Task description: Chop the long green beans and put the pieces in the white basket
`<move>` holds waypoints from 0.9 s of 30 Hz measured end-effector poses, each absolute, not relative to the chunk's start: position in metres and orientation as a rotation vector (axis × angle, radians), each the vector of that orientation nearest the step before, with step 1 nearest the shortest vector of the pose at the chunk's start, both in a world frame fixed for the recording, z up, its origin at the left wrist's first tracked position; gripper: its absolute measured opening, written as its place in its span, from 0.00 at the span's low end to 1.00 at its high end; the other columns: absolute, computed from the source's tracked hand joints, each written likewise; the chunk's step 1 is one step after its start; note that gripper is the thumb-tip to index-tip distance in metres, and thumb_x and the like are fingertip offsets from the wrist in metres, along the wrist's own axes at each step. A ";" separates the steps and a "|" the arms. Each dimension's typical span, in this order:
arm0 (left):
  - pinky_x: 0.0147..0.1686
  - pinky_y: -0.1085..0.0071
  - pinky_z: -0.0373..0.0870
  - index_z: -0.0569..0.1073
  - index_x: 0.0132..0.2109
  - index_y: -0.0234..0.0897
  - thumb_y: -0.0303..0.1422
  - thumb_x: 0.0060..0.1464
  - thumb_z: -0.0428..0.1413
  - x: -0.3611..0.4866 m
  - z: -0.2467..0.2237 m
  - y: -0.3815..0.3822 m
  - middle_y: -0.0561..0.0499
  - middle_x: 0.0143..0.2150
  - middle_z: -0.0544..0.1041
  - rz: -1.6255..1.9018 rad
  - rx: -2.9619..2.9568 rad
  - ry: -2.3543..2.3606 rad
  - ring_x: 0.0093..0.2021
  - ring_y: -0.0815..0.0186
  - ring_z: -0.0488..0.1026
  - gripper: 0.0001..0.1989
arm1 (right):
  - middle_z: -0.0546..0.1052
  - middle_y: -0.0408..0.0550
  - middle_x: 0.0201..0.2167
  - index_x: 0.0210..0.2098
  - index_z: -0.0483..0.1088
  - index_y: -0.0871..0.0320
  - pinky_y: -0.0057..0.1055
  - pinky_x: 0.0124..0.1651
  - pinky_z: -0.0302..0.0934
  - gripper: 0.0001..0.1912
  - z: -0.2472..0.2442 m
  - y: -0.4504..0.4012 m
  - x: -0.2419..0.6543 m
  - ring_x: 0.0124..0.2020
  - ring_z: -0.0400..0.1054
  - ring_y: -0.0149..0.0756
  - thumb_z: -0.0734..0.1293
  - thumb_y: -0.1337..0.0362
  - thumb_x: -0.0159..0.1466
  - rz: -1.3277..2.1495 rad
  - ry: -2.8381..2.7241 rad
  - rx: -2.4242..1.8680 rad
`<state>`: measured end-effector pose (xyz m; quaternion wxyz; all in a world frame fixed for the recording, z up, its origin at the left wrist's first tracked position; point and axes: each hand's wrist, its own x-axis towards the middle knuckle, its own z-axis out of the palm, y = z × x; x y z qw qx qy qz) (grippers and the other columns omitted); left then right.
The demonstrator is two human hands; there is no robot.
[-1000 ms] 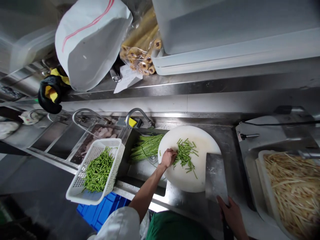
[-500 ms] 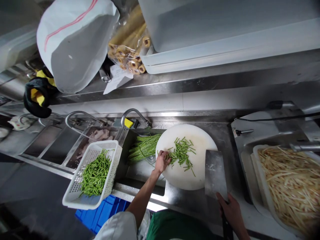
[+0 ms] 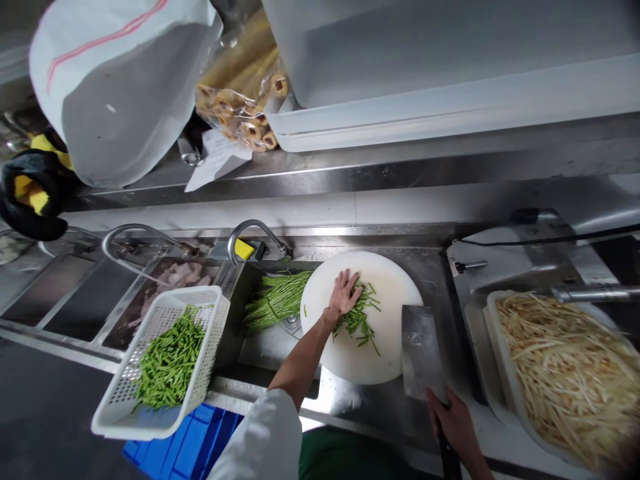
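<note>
Two hands: both working at the round white cutting board (image 3: 395, 347), the landmark for every place below.
Left hand (image 3: 345, 293): lying flat on the board's far left part, grip spread wide, fingers (image 3: 356, 279) pressing down on the cut green stems (image 3: 361, 317).
Cut green stems: piling on the board, left of its middle, partly under the left palm.
Right hand (image 3: 453, 421): sitting near and right of the board, grip wrapped tight on the cleaver's dark handle.
Cleaver (image 3: 420, 353): blade lying flat, overlapping the board's right edge, resting on the steel desk (image 3: 440, 267).
Uncut long stems (image 3: 273, 300): lying in the sink just left of the board.
White basket (image 3: 160, 363): standing well left of the board, holding chopped green pieces.
Pale strips tray (image 3: 565, 367): sitting well right of the board.
Shelf (image 3: 350, 167): running above and behind the board, carrying a white sack (image 3: 115, 87), a bag of tan rolls (image 3: 243, 87) and a grey tub (image 3: 440, 67).
</note>
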<state>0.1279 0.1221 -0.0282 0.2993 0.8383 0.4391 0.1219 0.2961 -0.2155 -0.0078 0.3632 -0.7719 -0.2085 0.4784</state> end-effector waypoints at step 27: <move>0.66 0.38 0.51 0.65 0.66 0.49 0.48 0.49 0.63 0.183 -0.018 -0.014 0.45 0.75 0.47 0.484 2.375 1.200 0.72 0.39 0.43 0.38 | 0.76 0.46 0.19 0.25 0.71 0.55 0.32 0.30 0.64 0.19 -0.005 -0.154 0.290 0.25 0.72 0.41 0.65 0.45 0.55 1.067 -0.852 -2.026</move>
